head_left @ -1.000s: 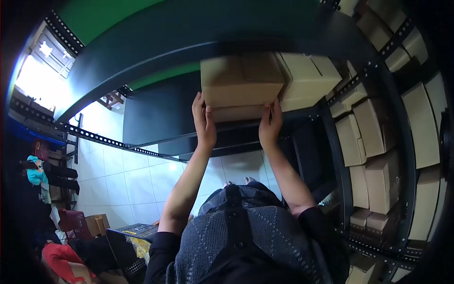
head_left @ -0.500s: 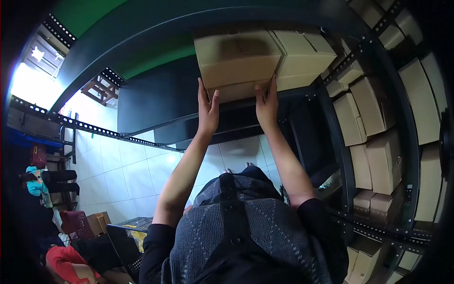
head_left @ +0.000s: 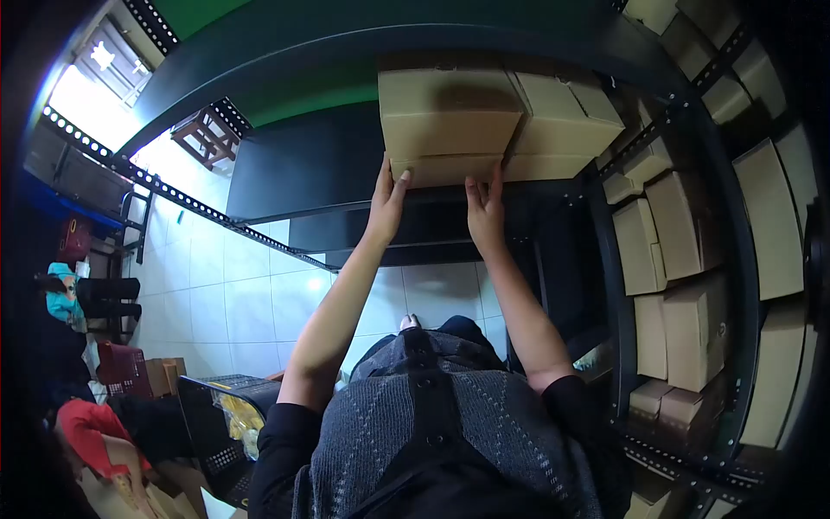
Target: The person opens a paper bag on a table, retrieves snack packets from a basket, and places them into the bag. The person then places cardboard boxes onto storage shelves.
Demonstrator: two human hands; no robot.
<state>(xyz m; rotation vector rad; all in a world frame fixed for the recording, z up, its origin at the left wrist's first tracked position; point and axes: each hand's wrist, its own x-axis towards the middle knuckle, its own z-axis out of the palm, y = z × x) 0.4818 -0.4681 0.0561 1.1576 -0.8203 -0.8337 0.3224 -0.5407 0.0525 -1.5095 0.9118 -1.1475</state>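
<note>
A closed brown cardboard box (head_left: 450, 134) sits on the dark metal shelf (head_left: 303, 169) in front of me. My left hand (head_left: 391, 203) holds its lower left corner, fingers along the side and thumb on the front. At the lower right of the same box, my right hand (head_left: 487, 208) has its thumb on the front and its fingers up by the corner. A second cardboard box (head_left: 562, 134) stands close against the right side of the held one.
Racks at the right hold several cardboard boxes (head_left: 692, 333). A black crate (head_left: 203, 424) with yellow contents stands at lower left. Two people, one in a red garment (head_left: 86, 437) and one in a turquoise top (head_left: 63, 290), are at the left. A wooden stool (head_left: 205, 138) stands beyond the shelf.
My view has shifted slightly. Both hands remain at the box, with my right hand a little lower on its right corner. The box looks slightly closer in line with its neighbour.
</note>
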